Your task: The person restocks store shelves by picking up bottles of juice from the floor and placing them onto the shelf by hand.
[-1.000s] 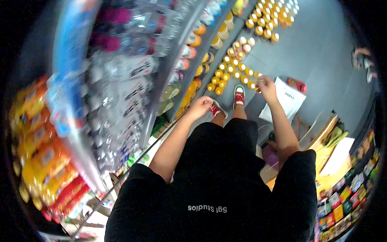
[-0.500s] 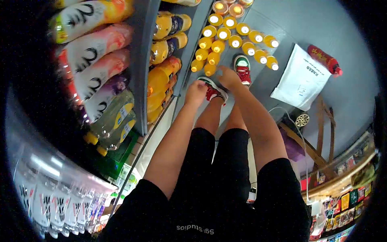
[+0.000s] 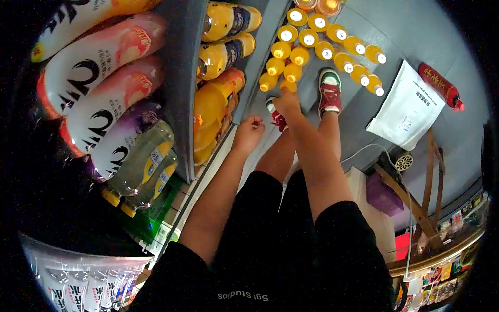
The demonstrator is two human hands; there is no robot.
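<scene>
Orange-yellow bottles (image 3: 325, 50) with pale tops stand in rows on the grey floor at upper centre. At the near end of these rows, my right hand (image 3: 287, 103) has its fingertips closed at the top of one bottle (image 3: 289, 86), whose cap they hide. My left hand (image 3: 248, 135) hangs lower and to the left, fingers curled in, with nothing visible in it. It is beside the shelf edge and touches no bottle.
Shelves (image 3: 184, 104) on the left hold lying drink bottles (image 3: 112, 104). My red shoes (image 3: 330, 93) stand by the rows. To the right lie a white package (image 3: 406, 106) and a red bottle (image 3: 441, 86); below are a cable, wooden legs and a purple box (image 3: 383, 193).
The view has come closer to the floor bottles and lower shelf. My right hand has moved inward from beside the white package to the near bottle, and its fingers have closed there.
</scene>
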